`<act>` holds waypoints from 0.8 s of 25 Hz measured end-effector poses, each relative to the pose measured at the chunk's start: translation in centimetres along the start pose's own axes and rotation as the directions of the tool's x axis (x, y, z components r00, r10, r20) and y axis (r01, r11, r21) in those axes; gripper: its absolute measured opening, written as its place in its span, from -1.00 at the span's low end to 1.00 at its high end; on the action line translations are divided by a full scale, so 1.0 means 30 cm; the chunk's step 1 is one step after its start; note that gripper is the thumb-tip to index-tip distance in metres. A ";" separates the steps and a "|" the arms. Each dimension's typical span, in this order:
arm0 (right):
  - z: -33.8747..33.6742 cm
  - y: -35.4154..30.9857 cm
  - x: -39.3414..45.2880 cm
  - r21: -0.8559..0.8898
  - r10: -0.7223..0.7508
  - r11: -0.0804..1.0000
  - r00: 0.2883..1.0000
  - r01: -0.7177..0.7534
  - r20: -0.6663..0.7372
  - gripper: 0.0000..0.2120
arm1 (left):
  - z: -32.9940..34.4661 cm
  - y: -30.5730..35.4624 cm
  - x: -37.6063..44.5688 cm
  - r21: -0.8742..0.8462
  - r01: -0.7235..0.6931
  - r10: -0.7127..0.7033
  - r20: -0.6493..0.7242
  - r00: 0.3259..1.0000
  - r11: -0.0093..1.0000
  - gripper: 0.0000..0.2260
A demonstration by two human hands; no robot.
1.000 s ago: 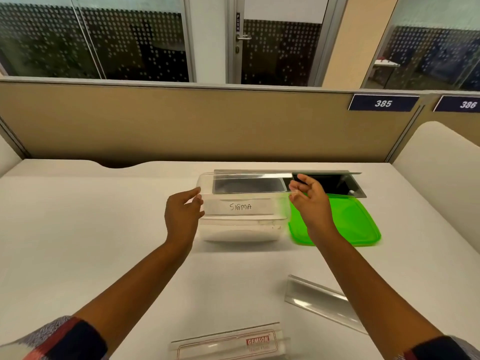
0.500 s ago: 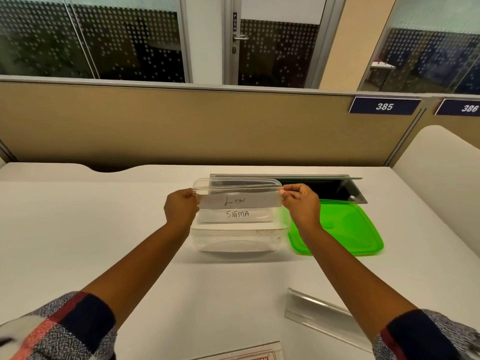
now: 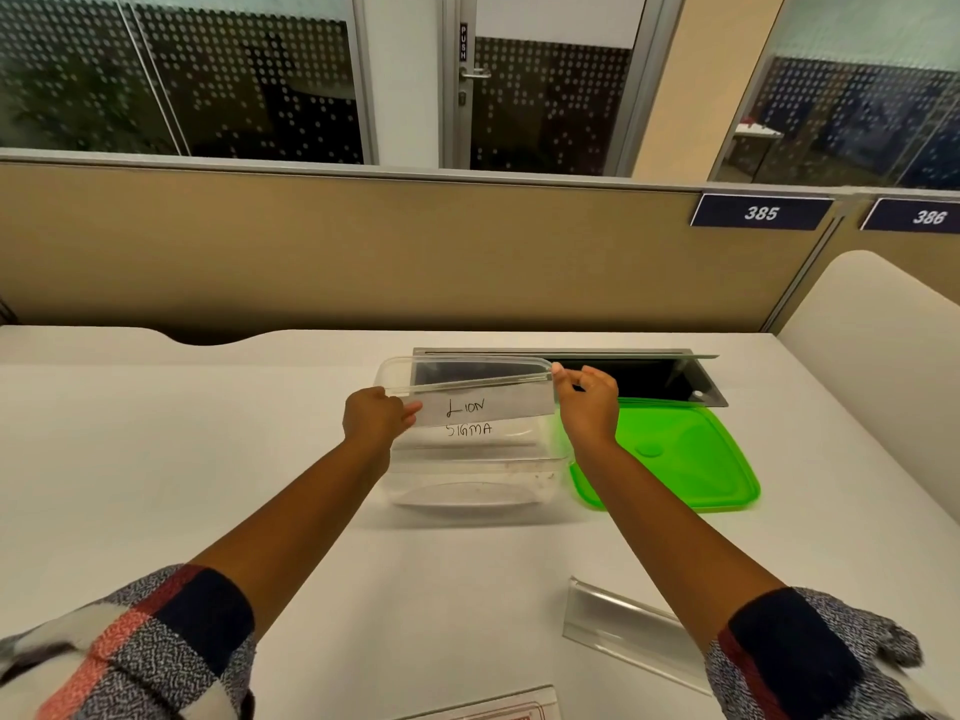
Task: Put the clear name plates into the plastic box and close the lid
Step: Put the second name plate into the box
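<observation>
Left hand (image 3: 375, 419) and right hand (image 3: 587, 402) pinched the ends of a long clear plastic name plate labelled "LION" (image 3: 485, 405) above the open transparent plastic box (image 3: 467, 485); apparently light, stiff and slippery, it seemed best gripped by its ends.

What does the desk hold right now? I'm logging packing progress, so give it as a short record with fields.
in hands: LION name plate, left hand and right hand at its ends, over the box
box: clear plastic box, open, SIGMA plate inside
lid: green lid, off, right of the box
still on desk: clear plate near right; printed plate at bottom edge
</observation>
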State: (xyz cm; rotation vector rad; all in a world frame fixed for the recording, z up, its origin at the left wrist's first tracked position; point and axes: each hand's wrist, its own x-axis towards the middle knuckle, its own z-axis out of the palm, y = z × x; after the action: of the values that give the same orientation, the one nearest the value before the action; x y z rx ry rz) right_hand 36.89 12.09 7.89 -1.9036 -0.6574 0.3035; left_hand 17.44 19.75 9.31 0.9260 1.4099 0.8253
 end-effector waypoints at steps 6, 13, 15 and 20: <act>0.014 0.008 0.019 -0.211 0.001 0.977 0.988 0.032 0.155 -0.60 | 0.034 0.005 -0.002 -0.137 0.236 -0.222 0.112 0.969 0.962 -0.67; 0.038 0.012 0.032 -0.319 0.092 0.948 0.965 -0.009 0.244 -0.49 | 0.050 -0.003 0.027 -0.151 0.358 -0.338 0.143 0.930 0.922 -0.63; 0.034 0.012 0.035 -0.323 0.110 0.946 0.958 -0.020 0.265 -0.53 | 0.058 0.009 0.026 -0.175 0.331 -0.301 0.175 0.937 0.927 -0.61; -0.023 -0.005 0.021 -0.225 -0.033 0.970 0.969 0.090 0.246 -0.48 | 0.063 0.051 -0.007 -0.084 0.080 -0.075 0.062 0.995 0.993 -0.61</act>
State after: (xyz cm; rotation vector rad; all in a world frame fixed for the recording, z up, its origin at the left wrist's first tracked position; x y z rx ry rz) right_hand 37.71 11.96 8.37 -2.0846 -0.9488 0.4370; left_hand 19.41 20.15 10.70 0.8182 1.3401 0.7885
